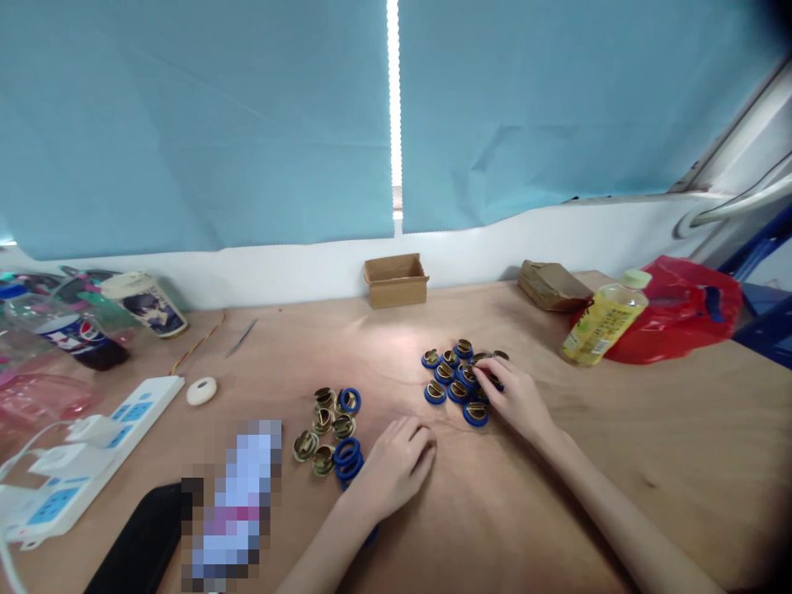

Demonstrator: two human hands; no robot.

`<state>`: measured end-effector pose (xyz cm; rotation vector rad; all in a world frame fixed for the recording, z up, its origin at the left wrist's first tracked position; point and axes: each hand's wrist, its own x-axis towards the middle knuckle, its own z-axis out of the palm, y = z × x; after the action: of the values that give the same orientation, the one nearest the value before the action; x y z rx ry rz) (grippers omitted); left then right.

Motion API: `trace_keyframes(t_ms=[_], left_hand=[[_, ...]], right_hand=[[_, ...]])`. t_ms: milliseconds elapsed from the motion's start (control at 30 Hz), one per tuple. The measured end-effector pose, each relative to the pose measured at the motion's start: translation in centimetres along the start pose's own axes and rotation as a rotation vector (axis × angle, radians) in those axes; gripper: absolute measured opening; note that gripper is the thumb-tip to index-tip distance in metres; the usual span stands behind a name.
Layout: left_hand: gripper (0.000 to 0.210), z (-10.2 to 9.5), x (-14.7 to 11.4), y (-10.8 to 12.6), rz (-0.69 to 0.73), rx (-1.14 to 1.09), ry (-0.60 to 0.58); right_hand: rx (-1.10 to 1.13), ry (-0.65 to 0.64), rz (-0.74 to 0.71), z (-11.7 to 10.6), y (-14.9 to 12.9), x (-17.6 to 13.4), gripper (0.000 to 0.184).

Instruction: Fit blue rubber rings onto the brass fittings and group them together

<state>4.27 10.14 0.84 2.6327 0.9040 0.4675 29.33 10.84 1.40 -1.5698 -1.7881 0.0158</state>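
My right hand (pixel 515 394) reaches into a group of round brass pieces, each with a raised bar across its face and a blue ring round its base. Its thumb and fingers pinch at one of them, partly hidden by the hand; a neighbouring blue-ringed brass piece (pixel 435 391) lies to the left. My left hand (pixel 396 460) rests on the table with its fingers curled; their inner side is hidden. Beside it are loose blue rings (pixel 347 451), some partly under the wrist, and several brass pieces without rings (pixel 322 421). One blue ring (pixel 350 400) lies against a brass piece.
A small open cardboard box (pixel 398 291) stands at the wall. Rightward are a brown paper package (pixel 553 285), a yellow-labelled bottle (pixel 603 323) and a red plastic bag (pixel 674 318). Leftward lie a power strip (pixel 92 462), a white round object (pixel 201 391), a black case (pixel 142 540) and drinks.
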Motion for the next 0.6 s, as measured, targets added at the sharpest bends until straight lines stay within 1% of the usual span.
trace_keyframes(t_ms=[300,600], left_hand=[[0.012,-0.01,-0.09,0.03,-0.004,-0.011,-0.008],[0.012,0.07,-0.07,-0.01,-0.006,-0.004,-0.007]], right_hand=[[-0.032,-0.029,0.012,0.26,0.33,-0.08,0.017],[-0.010,-0.035,0.027,0.17,0.29,-0.07,0.017]])
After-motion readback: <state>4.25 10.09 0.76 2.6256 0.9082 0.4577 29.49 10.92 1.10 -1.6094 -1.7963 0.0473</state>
